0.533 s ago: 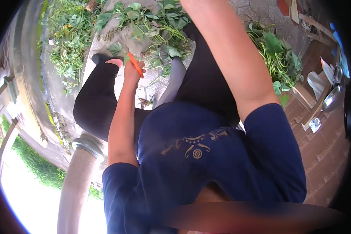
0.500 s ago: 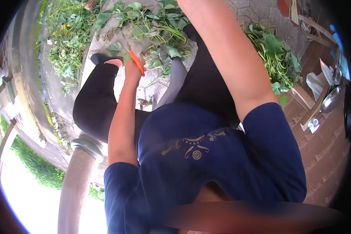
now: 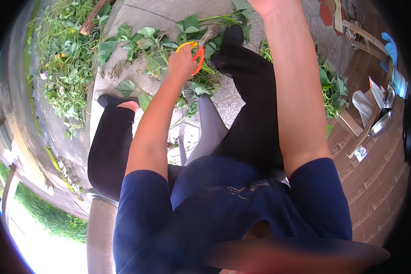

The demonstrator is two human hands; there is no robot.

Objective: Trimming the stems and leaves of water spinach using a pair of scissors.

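My left hand [image 3: 181, 63] is closed around the handles of a pair of scissors [image 3: 201, 55], one loop orange and the other yellow. The metal blades point up and to the right, beside a long green vine stem. Leafy vines [image 3: 146, 43] lie on the paving around and beyond that hand. At the top edge, my right hand [image 3: 263, 6] is mostly cut off; its fingers are outside the picture. Near it, a leafy vine tip [image 3: 242, 5] rises at the end of the stem. Whether that hand holds it cannot be seen.
A larger vine heap [image 3: 68, 68] lies at left with a piece of wood [image 3: 95, 18]. Another leafy pile [image 3: 332, 86] is right of my arm. A grey tapered piece [image 3: 208, 123] stands between my legs. Shiny metalware [image 3: 382, 123] sits at far right; a round pillar [image 3: 100, 228] stands lower left.
My left hand has moved up and right with the scissors, whose blades now show. My right arm has swung to the right. The whole view has shifted slightly.
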